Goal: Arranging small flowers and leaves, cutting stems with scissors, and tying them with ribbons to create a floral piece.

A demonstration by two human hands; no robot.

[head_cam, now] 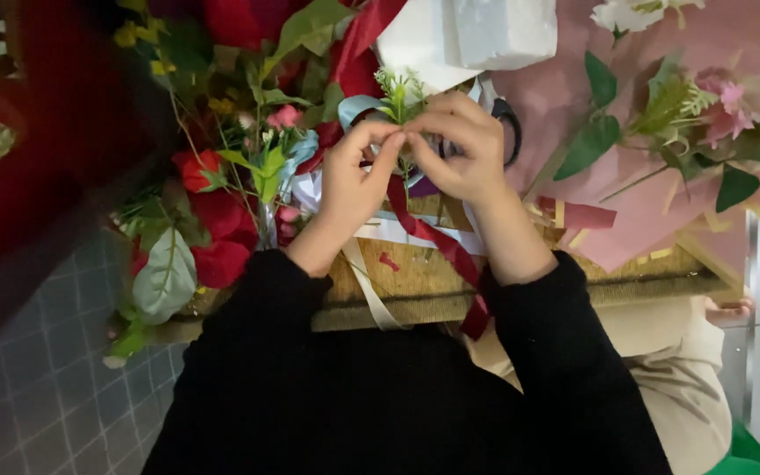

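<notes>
From the head camera, a wooden counter (415,277) strewn with red and pink artificial flowers (213,220) and pink paper (653,211) stands over grey floor tiles (37,396). The left hand (354,189) and right hand (459,149) each close their grip, fingertips pinching a small green sprig (400,92) above a dark red ribbon (437,242).

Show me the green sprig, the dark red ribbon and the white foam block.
green sprig (400,92), head view, on its leafy top above the fingertips
dark red ribbon (437,239), head view, mid-length between the wrists
white foam block (503,31), head view, its front face
</notes>
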